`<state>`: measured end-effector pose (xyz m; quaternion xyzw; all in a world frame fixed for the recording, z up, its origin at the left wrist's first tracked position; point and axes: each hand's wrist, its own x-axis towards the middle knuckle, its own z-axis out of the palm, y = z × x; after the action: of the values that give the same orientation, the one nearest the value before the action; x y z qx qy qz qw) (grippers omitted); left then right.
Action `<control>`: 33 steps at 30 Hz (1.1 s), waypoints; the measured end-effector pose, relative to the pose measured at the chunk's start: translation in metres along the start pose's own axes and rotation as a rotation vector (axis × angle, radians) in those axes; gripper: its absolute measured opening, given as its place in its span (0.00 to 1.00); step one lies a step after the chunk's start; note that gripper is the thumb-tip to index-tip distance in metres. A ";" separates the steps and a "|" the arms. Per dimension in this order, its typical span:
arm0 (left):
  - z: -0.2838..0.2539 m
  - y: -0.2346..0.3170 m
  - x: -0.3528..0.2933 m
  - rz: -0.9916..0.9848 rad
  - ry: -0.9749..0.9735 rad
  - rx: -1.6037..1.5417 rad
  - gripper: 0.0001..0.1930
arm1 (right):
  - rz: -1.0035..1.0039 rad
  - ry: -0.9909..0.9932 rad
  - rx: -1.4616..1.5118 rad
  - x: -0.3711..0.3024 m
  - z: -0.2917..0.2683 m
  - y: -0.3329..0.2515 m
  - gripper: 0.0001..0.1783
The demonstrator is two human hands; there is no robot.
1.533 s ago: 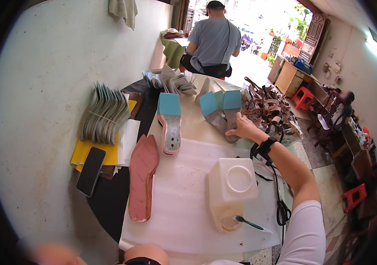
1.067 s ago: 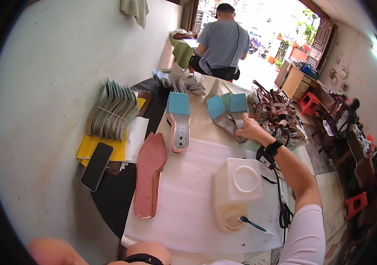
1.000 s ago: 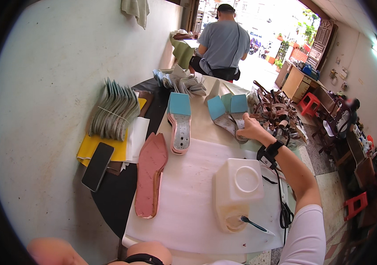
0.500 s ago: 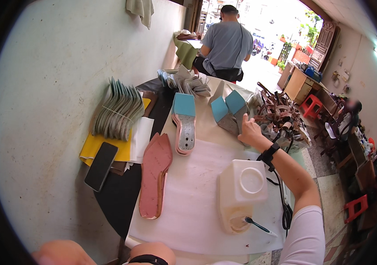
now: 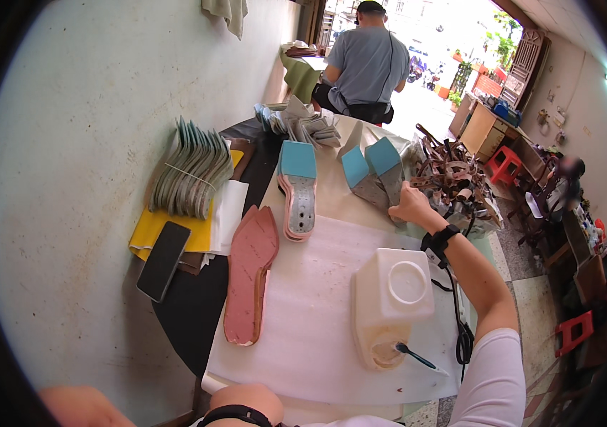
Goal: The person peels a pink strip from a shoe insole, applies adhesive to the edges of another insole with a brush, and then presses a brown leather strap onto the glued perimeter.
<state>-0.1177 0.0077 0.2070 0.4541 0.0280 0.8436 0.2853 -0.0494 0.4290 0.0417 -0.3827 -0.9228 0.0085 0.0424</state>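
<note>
My right hand (image 5: 415,205), with a black watch on its wrist, reaches to the far right of the table. Its thumb and fingers close on the near edge of the grey insole boards (image 5: 376,191) with blue heel patches; how many it grips is hidden. Left of them lies a small stack of pink-edged insoles topped by a blue-heeled grey insole board (image 5: 296,188). Nearer, a pair of pink insoles (image 5: 251,277) lies overlapped. No fingers of my left hand show; at the lower edge there is bare skin (image 5: 82,407) and a rounded part with a black band.
A white plastic container (image 5: 392,285) with a cut opening holds a brush (image 5: 421,358). A bundle of grey boards (image 5: 191,171) and a phone (image 5: 164,261) lie left; loose grey pieces (image 5: 303,122) and brown straps (image 5: 456,178) are farther off. A person (image 5: 369,64) sits beyond the table.
My right hand's fingers have curled in at the edge of the grey boards, where the index finger pointed up before. The whole view has shifted slightly; the other things stay put.
</note>
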 end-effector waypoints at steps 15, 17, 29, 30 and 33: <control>0.002 -0.006 0.004 -0.113 -0.020 -0.053 0.16 | 0.043 0.034 0.125 0.004 0.015 0.017 0.38; 0.002 -0.008 0.003 -0.122 -0.018 -0.062 0.17 | 0.043 0.054 0.158 0.003 0.017 0.015 0.35; -0.006 0.011 -0.012 -0.048 0.028 -0.104 0.18 | 0.052 0.050 0.085 -0.009 0.016 0.005 0.34; -0.008 0.013 -0.015 -0.040 0.039 -0.105 0.19 | 0.038 0.043 0.076 -0.010 0.014 0.000 0.34; -0.013 0.019 -0.022 -0.030 0.065 -0.114 0.19 | 0.067 0.014 0.072 -0.013 0.008 -0.009 0.33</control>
<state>-0.1274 -0.0164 0.1884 0.4090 -0.0042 0.8537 0.3223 -0.0473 0.4136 0.0330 -0.4116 -0.9083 0.0402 0.0622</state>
